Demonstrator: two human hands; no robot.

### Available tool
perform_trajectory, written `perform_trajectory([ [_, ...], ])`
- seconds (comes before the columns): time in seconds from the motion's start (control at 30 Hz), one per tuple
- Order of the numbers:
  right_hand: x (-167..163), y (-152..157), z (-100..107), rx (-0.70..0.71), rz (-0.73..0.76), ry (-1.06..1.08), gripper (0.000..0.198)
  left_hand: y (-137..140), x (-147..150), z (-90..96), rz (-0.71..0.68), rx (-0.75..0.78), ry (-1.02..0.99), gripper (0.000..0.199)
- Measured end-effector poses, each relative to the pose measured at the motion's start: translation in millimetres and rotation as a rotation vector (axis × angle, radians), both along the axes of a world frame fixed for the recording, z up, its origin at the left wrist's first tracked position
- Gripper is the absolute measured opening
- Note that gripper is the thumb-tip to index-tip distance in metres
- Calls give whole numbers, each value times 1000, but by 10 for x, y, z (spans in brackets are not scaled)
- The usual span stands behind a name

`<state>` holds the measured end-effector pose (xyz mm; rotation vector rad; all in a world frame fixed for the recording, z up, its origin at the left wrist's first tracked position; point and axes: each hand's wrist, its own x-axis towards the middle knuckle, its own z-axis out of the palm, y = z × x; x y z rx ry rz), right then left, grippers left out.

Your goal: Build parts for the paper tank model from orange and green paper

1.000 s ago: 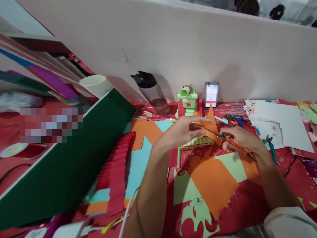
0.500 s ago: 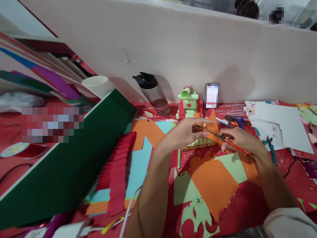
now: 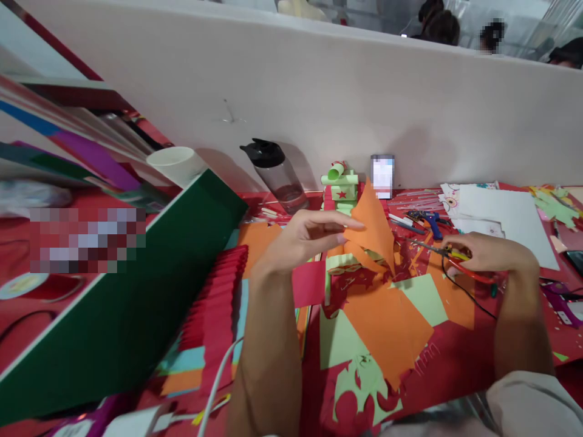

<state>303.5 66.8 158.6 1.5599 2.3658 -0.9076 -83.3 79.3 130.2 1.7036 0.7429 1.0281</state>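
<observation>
My left hand [image 3: 303, 240] pinches a piece of orange paper [image 3: 376, 221] between thumb and fingers. The sheet stands raised and partly folded in front of a pale green and red paper model [image 3: 340, 193] with a red star on it. My right hand [image 3: 485, 252] is closed round the handles of scissors [image 3: 471, 273]. Their blades point left, apart from the orange paper. Under both hands lie orange sheets [image 3: 387, 321] and light green paper [image 3: 364, 388] with cut-out holes.
A dark green board [image 3: 122, 291] slants along the left. Behind stand a water bottle [image 3: 277, 179] and a phone [image 3: 382, 176] against the white partition [image 3: 296, 91]. A blue glue gun [image 3: 432, 224] and white sheets [image 3: 523, 218] lie at the right. Red crepe paper [image 3: 218, 321] rests left of my arm.
My right hand has drawn the scissors away to the right, off the orange paper. My left hand has shifted left with the paper, which now shows more of its surface.
</observation>
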Motion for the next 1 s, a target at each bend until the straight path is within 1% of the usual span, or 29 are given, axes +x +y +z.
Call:
perform_trajectory([
  [0.1,-47,-57,-229,56,-90,-192,30,-3,5,-22,-37,20,-70,20],
  [0.17,-115,-106,-405,66,-84,-274,22,-10,25,-31,-103,26,-122,26],
  [0.2,-148,-134,-476,78,-77,-295,21,-13,42,-36,-146,28,-140,29],
  [0.27,-199,-194,-554,78,-79,-304,25,-10,91,-55,-239,24,-153,30],
  [0.33,-230,-242,-552,124,-144,-264,30,8,157,-97,-297,6,-155,28],
  [0.37,-245,-258,-535,161,-190,-202,33,24,192,-128,-309,-6,-161,27],
  [0.4,-266,-267,-519,193,-229,-89,36,43,228,-163,-312,-18,-172,25],
  [0.43,-297,-270,-513,209,-253,75,41,64,263,-200,-310,-32,-187,23],
  [0.47,-341,-267,-523,196,-261,274,47,86,295,-234,-304,-46,-206,21],
  [0.53,-460,-258,-596,95,-216,737,60,124,342,-279,-278,-63,-214,18],
  [0.57,-529,-255,-652,28,-214,881,63,137,354,-283,-253,-67,-185,17],
  [0.6,-596,-254,-713,-30,-246,976,61,145,357,-274,-226,-68,-130,17],
  [0.67,-700,-255,-822,-142,-361,1041,52,142,334,-226,-190,-54,16,17],
  [0.7,-728,-254,-863,-158,-437,1066,48,133,309,-193,-180,-38,86,18],
  [0.77,-731,-237,-914,-111,-587,1110,43,103,242,-127,-163,-5,216,22],
  [0.83,-683,-202,-947,-8,-698,1138,42,66,171,-74,-140,7,349,23],
  [0.9,-617,-158,-989,59,-761,1136,42,29,119,-32,-137,-14,478,19],
  [1.0,-535,-106,-1078,73,-824,1166,46,-11,101,23,-185,-52,606,15],
])
